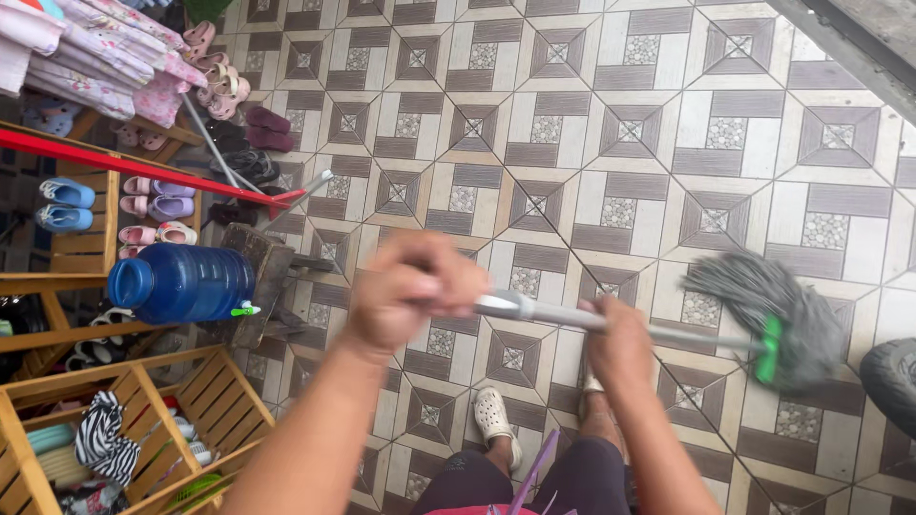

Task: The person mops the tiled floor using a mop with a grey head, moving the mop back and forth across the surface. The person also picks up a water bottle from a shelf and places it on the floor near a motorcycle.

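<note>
- Gripping the grey mop handle point(620, 329), both hands are closed round it: the left hand point(415, 291) wraps the near end of the pole, and the right hand point(618, 345) clasps it further along, toward the mop head.
- The handle runs nearly level across the view, from the left hand out to the right, and ends in a green clamp point(769, 349).
- The grey stringy mop head point(773, 305) hangs from that clamp at the right, over the patterned tile floor point(592, 124); its strands are blurred.
- Below the hands, the person's white clog point(494, 418) stands on the tiles.
- To the left, a blue water jug point(181, 283) lies on its side on a dark wooden stool point(262, 277).
- Behind the jug, a wooden shoe rack point(81, 248) holds pairs of blue, pink and lilac sandals.
- A red pole point(124, 164) slants across the rack toward the floor.
- At the near left, slatted wooden crates point(205, 396) hold folded cloth, one piece zebra-striped point(100, 439).
- A dark tyre point(892, 377) shows at the right edge, just beside the mop head.
</note>
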